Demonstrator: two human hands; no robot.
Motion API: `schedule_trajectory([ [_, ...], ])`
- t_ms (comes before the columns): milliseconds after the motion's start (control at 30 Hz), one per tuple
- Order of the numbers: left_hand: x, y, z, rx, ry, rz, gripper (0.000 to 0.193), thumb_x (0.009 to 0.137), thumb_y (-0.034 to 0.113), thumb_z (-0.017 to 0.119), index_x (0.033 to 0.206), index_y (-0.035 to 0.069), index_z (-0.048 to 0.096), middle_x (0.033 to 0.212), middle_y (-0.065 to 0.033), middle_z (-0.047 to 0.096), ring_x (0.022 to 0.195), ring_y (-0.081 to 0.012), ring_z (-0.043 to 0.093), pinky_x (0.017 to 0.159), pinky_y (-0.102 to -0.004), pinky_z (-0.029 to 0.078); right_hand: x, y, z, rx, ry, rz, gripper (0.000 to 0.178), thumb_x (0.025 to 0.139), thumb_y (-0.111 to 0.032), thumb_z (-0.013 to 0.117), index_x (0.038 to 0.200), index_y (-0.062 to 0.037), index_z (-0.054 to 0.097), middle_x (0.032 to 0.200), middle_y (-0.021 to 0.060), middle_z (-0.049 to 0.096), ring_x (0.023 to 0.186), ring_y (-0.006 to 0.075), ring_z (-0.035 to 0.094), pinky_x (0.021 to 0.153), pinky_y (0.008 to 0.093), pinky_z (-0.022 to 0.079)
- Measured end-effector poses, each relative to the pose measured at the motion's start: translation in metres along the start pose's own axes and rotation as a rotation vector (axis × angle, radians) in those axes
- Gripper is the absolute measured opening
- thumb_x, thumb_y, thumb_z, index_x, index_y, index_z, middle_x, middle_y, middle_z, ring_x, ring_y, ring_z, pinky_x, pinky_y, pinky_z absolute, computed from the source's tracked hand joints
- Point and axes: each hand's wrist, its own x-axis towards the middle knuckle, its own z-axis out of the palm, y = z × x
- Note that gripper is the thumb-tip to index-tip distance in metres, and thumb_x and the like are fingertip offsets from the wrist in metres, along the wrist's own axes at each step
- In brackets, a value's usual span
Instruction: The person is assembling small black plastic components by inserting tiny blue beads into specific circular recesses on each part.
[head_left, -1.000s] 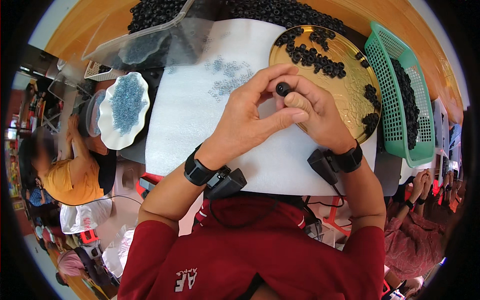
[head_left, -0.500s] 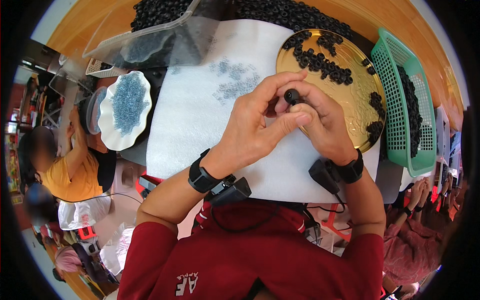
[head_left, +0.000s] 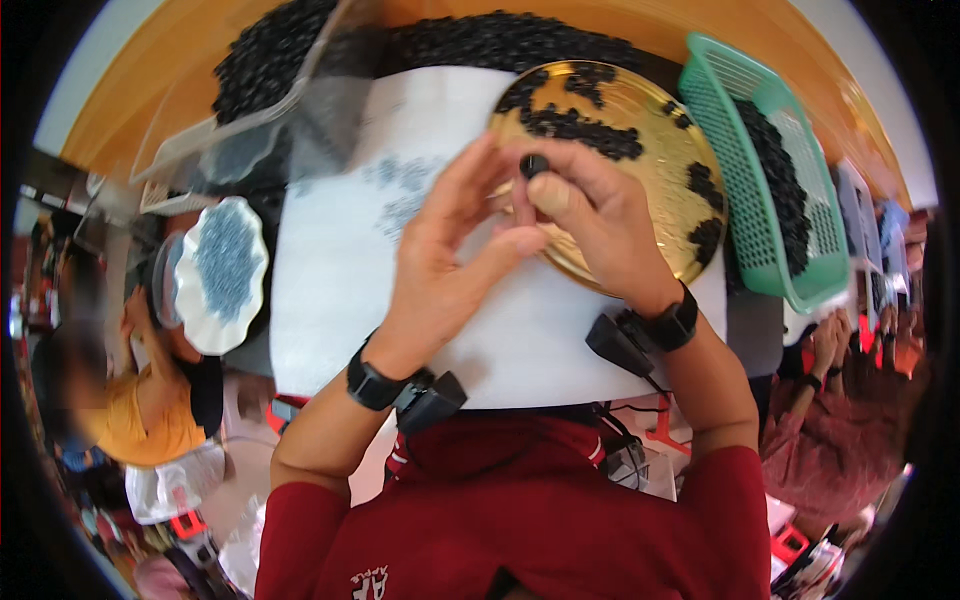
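Note:
My right hand point(head_left: 592, 222) pinches a small black round piece point(head_left: 533, 164) between thumb and fingers, over the near edge of a round gold tray point(head_left: 660, 165) that carries several more black pieces. My left hand point(head_left: 450, 262) sits against it, its fingertips touching the same black piece from the left. Both hands hover above a white sheet point(head_left: 340, 300) covering the table. A scatter of tiny grey bits point(head_left: 400, 190) lies on the sheet just left of my left hand. Both wrists wear black bands.
A green plastic basket point(head_left: 790, 260) holding black pieces stands right of the gold tray. A heap of black pieces point(head_left: 470, 40) lies at the back, and a clear plastic tray point(head_left: 250, 130) back left. A white scalloped dish point(head_left: 218, 275) holds grey bits. Other people sit at left and right.
Both hands, still joined on the black piece, have shifted up and right towards the gold tray; the view has moved with them.

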Motion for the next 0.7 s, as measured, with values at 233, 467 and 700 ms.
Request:
schedule_trajectory([
  [233,0.004,0.006,0.001,0.07,-0.022,-0.028,0.061,0.089,0.008,0.065,0.142,0.004,0.035,0.136,-0.0174,0.049,0.122,-0.0256,0.051,0.098,-0.0356,0.045,0.012,-0.034,-0.13,0.937,0.186,-0.559,0.028,0.096,-0.016,0.052,0.112,0.0062,0.049,0.098,0.0097,0.055,0.094,0.0218,0.058,0.097,0.0393,0.047],
  [467,0.006,0.006,0.002,0.112,-0.01,-0.008,0.055,0.093,0.013,0.059,0.141,0.002,0.035,0.133,-0.0194,0.051,0.119,-0.0281,0.054,0.097,-0.0376,0.047,0.003,-0.022,-0.176,1.281,0.287,-0.412,0.028,0.094,-0.012,0.054,0.111,0.0099,0.05,0.103,0.0131,0.057,0.093,0.019,0.058,0.089,0.0318,0.05],
  [700,0.006,0.009,-0.003,0.1,0.041,0.007,0.053,0.093,0.013,0.058,0.14,0.001,0.036,0.129,-0.0193,0.054,0.11,-0.0253,0.059,0.092,-0.0348,0.049,0.027,-0.018,-0.088,-0.689,0.311,0.044,0.023,0.087,-0.016,0.06,0.101,0.002,0.066,0.091,0.0135,0.068,0.075,0.025,0.064,0.07,0.0306,0.052],
])
